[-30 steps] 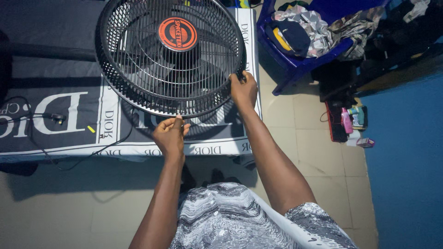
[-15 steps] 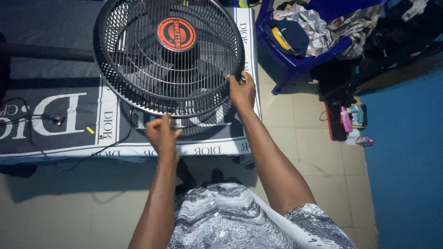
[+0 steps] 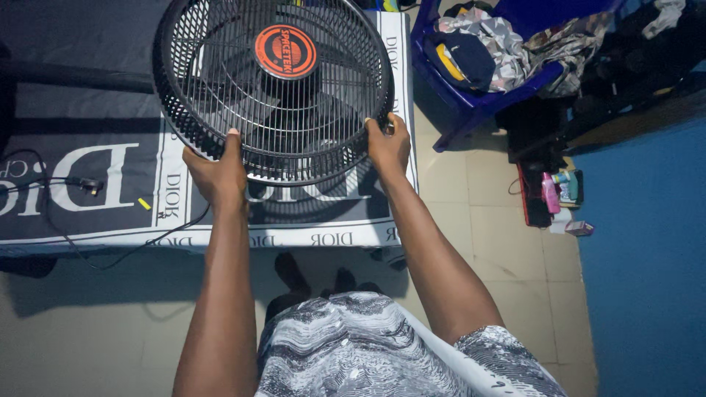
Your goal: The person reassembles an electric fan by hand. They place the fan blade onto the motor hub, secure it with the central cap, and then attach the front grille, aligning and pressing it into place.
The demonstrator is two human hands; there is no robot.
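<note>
Black fan (image 3: 273, 92) held up over the bed (image 3: 81, 184), face grille toward the camera, orange round badge (image 3: 285, 51) at the hub. Left hand (image 3: 218, 175) clenched on the rim at about 7 o'clock, thumb laid up over the wire grille; right hand (image 3: 388, 145) clenched on the rim at about 4 o'clock, fingers curled round the edge. Gripped low on both sides, probably so the weight hangs between the arms and the round cage cannot roll or tip (a two-point hold on a ring, in short). Blades dim behind the wires, seemingly at rest.

Beneath the fan, the bed's dark printed cover with white border running to the mattress edge at 6 o'clock; black cable (image 3: 88, 242) looping across it at 8 o'clock, ending in a plug (image 3: 90, 184), well apart from both hands. Small yellow scrap (image 3: 144, 204) near the left hand, not touching.

Open tiled floor (image 3: 478, 242) at 3 to 5 o'clock, free room on that side. Tighter at 1 o'clock: blue plastic chair (image 3: 471, 103) heaped with clothes (image 3: 507, 40), just beside the bed corner and near the fan's right rim. Dark clutter and small bottles (image 3: 555, 191) at 3 o'clock, against a blue wall (image 3: 647, 257).
</note>
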